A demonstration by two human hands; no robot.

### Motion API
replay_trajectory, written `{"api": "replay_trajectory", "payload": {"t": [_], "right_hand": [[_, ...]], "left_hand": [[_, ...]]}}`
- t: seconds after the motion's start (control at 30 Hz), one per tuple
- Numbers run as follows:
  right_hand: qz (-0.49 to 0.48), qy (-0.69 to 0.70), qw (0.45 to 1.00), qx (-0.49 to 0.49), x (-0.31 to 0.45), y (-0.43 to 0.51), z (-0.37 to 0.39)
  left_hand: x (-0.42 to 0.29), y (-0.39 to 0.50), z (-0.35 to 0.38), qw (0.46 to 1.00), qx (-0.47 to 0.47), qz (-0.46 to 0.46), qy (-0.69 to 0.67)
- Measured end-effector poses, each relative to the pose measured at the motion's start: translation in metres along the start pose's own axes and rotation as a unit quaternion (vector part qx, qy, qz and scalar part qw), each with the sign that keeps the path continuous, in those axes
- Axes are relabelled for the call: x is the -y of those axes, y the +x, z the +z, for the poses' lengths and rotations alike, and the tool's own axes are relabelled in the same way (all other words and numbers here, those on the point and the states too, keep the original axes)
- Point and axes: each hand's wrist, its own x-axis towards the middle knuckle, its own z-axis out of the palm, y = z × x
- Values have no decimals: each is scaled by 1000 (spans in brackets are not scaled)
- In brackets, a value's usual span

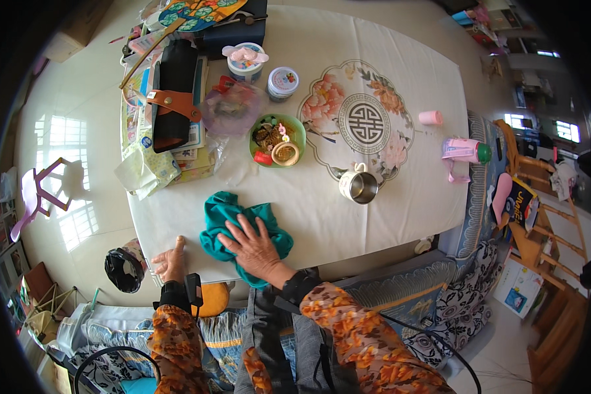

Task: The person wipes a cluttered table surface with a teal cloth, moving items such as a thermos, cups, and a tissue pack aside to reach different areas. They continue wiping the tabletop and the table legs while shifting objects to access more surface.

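My right hand [256,248] lies spread on a crumpled green cloth [221,221], near the front edge of the table. My left hand [171,261] rests at the table's near left corner, thumb out, holding nothing that I can see. Both hands touch the white tablecloth [315,221] or what lies on it. Beyond the green cloth stands a green bowl [301,140] with small items in it. A steel-lined mug [363,187] stands to the right of the cloth.
A tissue pack [152,165], books and a black case [175,74] lie at the left. Two lidded tubs [282,82] stand behind the bowl. A pink cup [430,117] and a pink bottle [465,150] lie at the right. A lined bin [123,268] stands off the left corner.
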Motion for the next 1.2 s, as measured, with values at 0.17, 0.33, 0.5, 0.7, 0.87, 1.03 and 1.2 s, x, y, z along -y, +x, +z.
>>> {"api": "replay_trajectory", "payload": {"t": [0.17, 0.33, 0.5, 0.7, 0.87, 1.03, 1.2], "right_hand": [[125, -48, 988, -72, -56, -44, -32], [174, -86, 977, -88, -105, -99, -62], [193, -96, 975, -61, -146, -168, -80], [335, -100, 926, -144, -218, -225, -105], [400, -128, 891, -170, -226, -226, -90], [517, -126, 825, -190, -162, -187, -54], [372, -39, 918, -130, -44, -105, -28]], "left_hand": [[-5, 2, 0, 971, 56, 23, 232], [-9, 6, 4, 990, 4, -13, 142], [-3, -5, 6, 985, -72, 45, 150], [2, 8, 5, 994, -66, 52, 74], [8, 20, 10, 994, -70, 73, 29], [9, 18, 9, 992, -37, 62, 100], [2, 16, -4, 907, 67, 108, 401]]}}
